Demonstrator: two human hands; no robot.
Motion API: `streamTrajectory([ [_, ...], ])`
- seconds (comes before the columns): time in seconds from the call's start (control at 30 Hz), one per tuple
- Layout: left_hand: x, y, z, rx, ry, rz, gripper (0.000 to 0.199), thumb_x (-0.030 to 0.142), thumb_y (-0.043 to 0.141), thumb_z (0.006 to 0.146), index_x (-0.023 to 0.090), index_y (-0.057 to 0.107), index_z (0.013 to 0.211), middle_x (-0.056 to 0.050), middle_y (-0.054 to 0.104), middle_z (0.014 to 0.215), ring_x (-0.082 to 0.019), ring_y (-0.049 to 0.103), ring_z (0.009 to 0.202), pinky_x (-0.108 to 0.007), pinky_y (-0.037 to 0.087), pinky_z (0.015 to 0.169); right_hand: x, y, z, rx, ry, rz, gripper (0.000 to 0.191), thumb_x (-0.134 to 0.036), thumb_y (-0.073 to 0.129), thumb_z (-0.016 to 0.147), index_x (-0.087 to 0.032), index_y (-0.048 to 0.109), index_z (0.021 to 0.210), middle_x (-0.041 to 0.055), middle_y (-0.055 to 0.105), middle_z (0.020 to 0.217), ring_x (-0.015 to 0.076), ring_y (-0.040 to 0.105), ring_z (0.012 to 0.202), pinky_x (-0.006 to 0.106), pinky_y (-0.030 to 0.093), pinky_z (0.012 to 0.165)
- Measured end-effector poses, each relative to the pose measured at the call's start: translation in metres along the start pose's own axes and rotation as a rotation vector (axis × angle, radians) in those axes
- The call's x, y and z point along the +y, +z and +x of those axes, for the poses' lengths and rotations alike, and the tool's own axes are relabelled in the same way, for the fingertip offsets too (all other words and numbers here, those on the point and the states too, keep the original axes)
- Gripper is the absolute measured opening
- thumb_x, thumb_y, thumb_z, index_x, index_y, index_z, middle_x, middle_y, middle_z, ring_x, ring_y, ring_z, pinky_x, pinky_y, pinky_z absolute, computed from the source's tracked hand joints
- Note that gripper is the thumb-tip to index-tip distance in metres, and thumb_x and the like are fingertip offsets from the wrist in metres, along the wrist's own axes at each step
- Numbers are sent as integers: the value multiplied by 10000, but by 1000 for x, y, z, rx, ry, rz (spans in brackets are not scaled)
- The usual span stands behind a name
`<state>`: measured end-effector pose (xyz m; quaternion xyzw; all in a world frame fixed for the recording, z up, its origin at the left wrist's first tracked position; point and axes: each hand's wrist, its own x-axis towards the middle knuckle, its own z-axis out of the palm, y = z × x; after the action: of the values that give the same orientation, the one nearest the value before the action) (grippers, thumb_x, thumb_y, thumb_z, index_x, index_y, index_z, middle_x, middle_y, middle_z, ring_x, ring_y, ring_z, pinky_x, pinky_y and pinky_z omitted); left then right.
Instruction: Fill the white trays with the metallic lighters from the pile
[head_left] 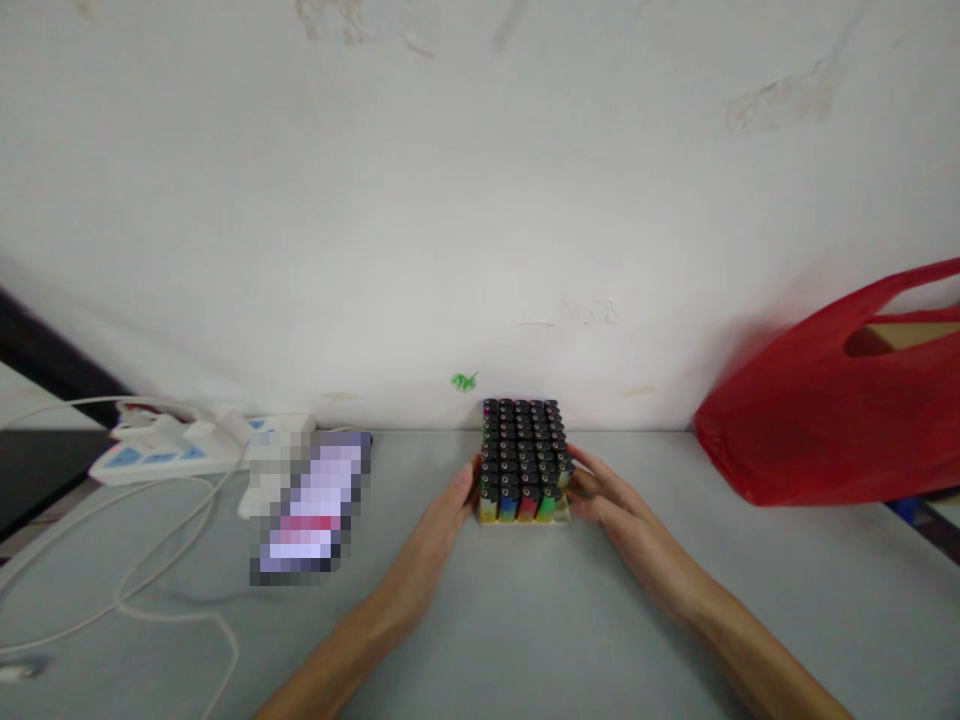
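Note:
A tray of lighters [523, 458] stands on the grey table [525, 620] close to the white wall. The lighters stand upright in several rows with black tops, and the front row shows yellow, blue, red and green bodies. My left hand [450, 510] presses against the tray's left side. My right hand [604, 497] holds the tray's right side, fingers against the lighters. Both forearms reach in from the bottom of the view.
A red plastic bag [832, 400] with a box inside lies at the right. A blurred flat object [311, 505] lies left of the tray. A white power strip [172, 450] and white cables [150, 590] sit at the far left.

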<state>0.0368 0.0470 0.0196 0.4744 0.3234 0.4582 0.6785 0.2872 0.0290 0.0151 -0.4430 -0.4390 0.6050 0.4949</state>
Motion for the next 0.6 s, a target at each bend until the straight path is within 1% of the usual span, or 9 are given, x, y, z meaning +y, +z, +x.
streamTrajectory([
  [0.1, 4, 4, -3, 40, 20, 55, 707, 768, 679, 1019, 284, 740, 1531, -29, 519, 1766, -375, 242, 1745, -539, 101, 1455, 0, 0, 0, 5, -1, -5, 747, -283, 768, 888, -352, 609, 1614, 65, 614, 1695, 367, 529, 1591, 611, 279, 1361],
  [0.2, 3, 5, -4, 66, 5, 60, 744, 789, 676, 1007, 276, 729, 1542, -35, 511, 1772, -389, 279, 1732, -556, 133, 1450, -1, 2, 0, 15, -1, -12, 748, -286, 777, 878, -341, 616, 1606, 75, 627, 1682, 375, 563, 1562, 618, 295, 1354],
  [0.3, 1, 3, -3, 65, 2, 48, 744, 792, 665, 1013, 275, 727, 1544, -40, 530, 1759, -390, 308, 1722, -566, 161, 1445, -2, 3, 0, 23, 4, -16, 732, -280, 769, 885, -316, 617, 1601, 83, 646, 1663, 371, 587, 1540, 616, 309, 1352],
  [0.47, -6, -4, 0, 93, 17, 84, 777, 829, 678, 982, 259, 754, 1505, -65, 547, 1748, -388, 329, 1715, -570, 148, 1447, 4, 2, 1, 71, -32, -78, 685, -317, 795, 897, -320, 648, 1566, 76, 632, 1676, 370, 545, 1574, 621, 329, 1348],
  [0.6, -13, -9, 2, 128, 20, 63, 791, 814, 702, 978, 243, 736, 1524, -85, 564, 1734, -394, 359, 1700, -591, 145, 1444, 5, 2, 1, 61, -46, -95, 680, -330, 805, 900, -321, 653, 1562, 73, 623, 1685, 368, 532, 1584, 617, 342, 1344],
])
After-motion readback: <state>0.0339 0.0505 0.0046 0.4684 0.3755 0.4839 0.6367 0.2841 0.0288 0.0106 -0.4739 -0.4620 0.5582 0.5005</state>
